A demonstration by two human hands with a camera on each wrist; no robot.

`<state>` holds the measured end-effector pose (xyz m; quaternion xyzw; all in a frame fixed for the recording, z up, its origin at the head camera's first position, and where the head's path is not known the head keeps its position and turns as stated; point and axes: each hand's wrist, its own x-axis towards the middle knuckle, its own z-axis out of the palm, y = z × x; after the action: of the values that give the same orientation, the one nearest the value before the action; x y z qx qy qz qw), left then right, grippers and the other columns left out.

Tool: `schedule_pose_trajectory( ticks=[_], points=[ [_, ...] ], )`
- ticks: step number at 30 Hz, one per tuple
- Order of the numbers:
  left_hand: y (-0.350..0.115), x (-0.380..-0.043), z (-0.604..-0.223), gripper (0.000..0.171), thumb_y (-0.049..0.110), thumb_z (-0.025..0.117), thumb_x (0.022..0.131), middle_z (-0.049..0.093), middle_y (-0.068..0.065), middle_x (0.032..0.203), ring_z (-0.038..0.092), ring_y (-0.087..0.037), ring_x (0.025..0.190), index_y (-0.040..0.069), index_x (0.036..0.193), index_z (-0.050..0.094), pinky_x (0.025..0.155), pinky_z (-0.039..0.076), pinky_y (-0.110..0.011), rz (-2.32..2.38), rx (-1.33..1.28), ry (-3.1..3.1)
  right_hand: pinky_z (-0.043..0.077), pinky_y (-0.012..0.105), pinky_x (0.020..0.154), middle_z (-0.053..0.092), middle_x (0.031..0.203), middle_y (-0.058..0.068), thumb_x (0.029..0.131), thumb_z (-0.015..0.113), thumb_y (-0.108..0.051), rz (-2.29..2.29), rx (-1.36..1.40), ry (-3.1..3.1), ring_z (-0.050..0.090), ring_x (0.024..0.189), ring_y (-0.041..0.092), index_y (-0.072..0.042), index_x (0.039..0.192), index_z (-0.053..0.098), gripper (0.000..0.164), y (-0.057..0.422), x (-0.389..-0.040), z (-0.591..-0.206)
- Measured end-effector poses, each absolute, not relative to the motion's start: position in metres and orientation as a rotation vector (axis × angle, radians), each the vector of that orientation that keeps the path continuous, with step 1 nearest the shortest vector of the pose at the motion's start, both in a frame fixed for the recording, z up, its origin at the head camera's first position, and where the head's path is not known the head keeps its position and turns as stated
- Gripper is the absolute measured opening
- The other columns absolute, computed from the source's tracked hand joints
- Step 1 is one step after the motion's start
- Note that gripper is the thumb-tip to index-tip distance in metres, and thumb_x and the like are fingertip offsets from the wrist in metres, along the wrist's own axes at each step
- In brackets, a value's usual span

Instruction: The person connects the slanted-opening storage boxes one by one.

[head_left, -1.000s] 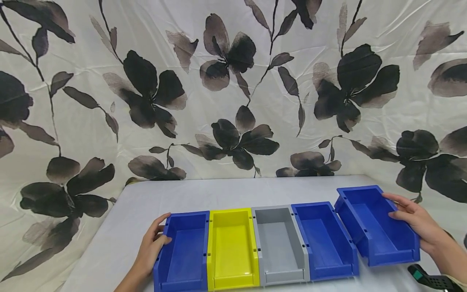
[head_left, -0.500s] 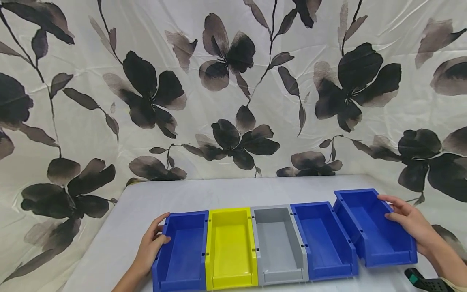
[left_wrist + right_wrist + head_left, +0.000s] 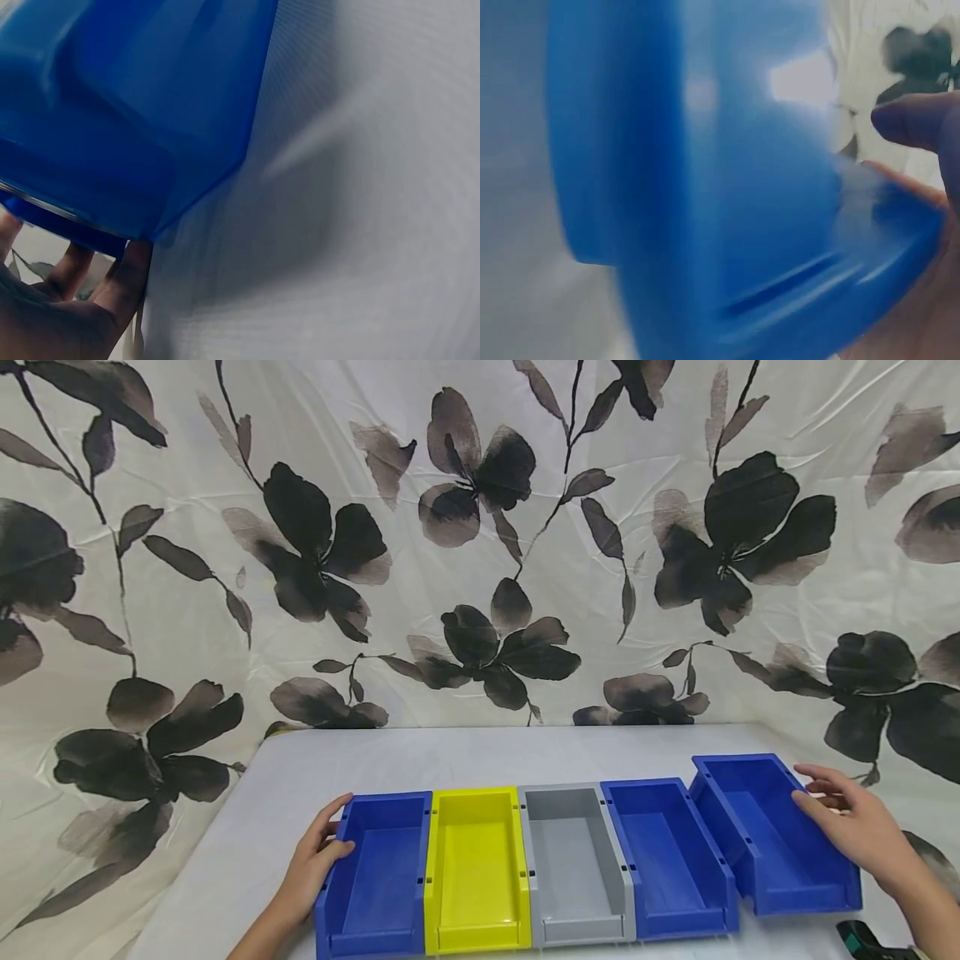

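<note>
My left hand [image 3: 303, 868] grips the left wall of a blue storage bin [image 3: 382, 877], thumb over the rim and fingers outside. In the left wrist view, the fingers [image 3: 124, 289] are at that bin's corner. A yellow bin [image 3: 478, 877], a grey bin [image 3: 573, 852] and another blue bin [image 3: 667, 860] continue the row, side by side. At the right end, a separate blue bin [image 3: 787, 839] stands slightly angled with a narrow gap. My right hand [image 3: 862, 818] is loosely spread at its right rim; in the right wrist view the thumb [image 3: 911, 124] is apart from the blurred bin.
The bins stand on a white-covered table [image 3: 525, 752]. Behind it hangs a white cloth [image 3: 480, 560] printed with dark flowers. A black device with a green patch [image 3: 862, 939] lies below the right bin near my forearm.
My right thumb and fingers have loosened from the right blue bin's wall and drawn back to its outer edge. The left hand and the row of bins stay in place; the head view shifted slightly.
</note>
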<state>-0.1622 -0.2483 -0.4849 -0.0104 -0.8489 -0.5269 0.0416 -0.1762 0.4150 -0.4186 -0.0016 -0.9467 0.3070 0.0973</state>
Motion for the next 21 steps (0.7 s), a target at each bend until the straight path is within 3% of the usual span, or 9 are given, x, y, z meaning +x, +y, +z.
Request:
schedule_pose_trajectory(
  ticks=[3, 6, 11, 17, 21],
  points=[
    [-0.249, -0.162, -0.485, 0.063, 0.007, 0.05, 0.092, 0.052, -0.021, 0.13, 0.054, -0.032, 0.11, 0.02, 0.151, 0.031, 0.084, 0.043, -0.043, -1.624, -0.043, -2.597, 0.037, 0.07, 0.08, 0.041, 0.127, 0.041, 0.099, 0.056, -0.029, 0.8, 0.064, -2.827, 0.042, 0.11, 0.058, 0.01, 0.138, 0.04, 0.057, 0.405, -0.173, -0.412],
    [-0.25, -0.162, -0.486, 0.063, 0.008, 0.051, 0.093, 0.051, -0.021, 0.13, 0.054, -0.032, 0.111, 0.02, 0.151, 0.031, 0.085, 0.043, -0.044, -1.625, -0.041, -2.604, 0.028, 0.076, 0.084, 0.037, 0.132, 0.039, 0.096, 0.06, -0.032, 0.707, 0.184, -2.842, 0.034, 0.116, 0.061, 0.007, 0.14, 0.041, 0.061, 0.395, -0.172, -0.407],
    [-0.25, -0.163, -0.484, 0.062, 0.01, 0.05, 0.093, 0.052, -0.02, 0.128, 0.054, -0.032, 0.109, 0.024, 0.15, 0.03, 0.086, 0.043, -0.046, -1.641, -0.031, -2.625, 0.022, 0.078, 0.086, 0.032, 0.139, 0.04, 0.095, 0.059, -0.039, 0.598, 0.271, -2.885, 0.028, 0.122, 0.063, 0.0, 0.147, 0.035, 0.069, 0.377, -0.172, -0.405],
    [-0.25, -0.165, -0.48, 0.061, 0.012, 0.05, 0.094, 0.05, -0.019, 0.129, 0.052, -0.033, 0.111, 0.024, 0.151, 0.03, 0.088, 0.042, -0.048, -1.642, -0.044, -2.647, 0.0, 0.076, 0.097, 0.023, 0.143, 0.043, 0.098, 0.051, -0.046, 0.524, 0.293, -2.961, 0.01, 0.13, 0.066, -0.002, 0.15, 0.029, 0.072, 0.363, -0.172, -0.409],
    [-0.251, -0.165, -0.48, 0.061, 0.012, 0.049, 0.094, 0.05, -0.02, 0.131, 0.05, -0.033, 0.115, 0.023, 0.151, 0.029, 0.089, 0.041, -0.049, -1.632, -0.048, -2.649, -0.007, 0.076, 0.096, 0.023, 0.143, 0.043, 0.098, 0.048, -0.048, 0.494, 0.303, -2.976, 0.004, 0.128, 0.069, -0.007, 0.152, 0.029, 0.07, 0.355, -0.173, -0.411]
  ],
)
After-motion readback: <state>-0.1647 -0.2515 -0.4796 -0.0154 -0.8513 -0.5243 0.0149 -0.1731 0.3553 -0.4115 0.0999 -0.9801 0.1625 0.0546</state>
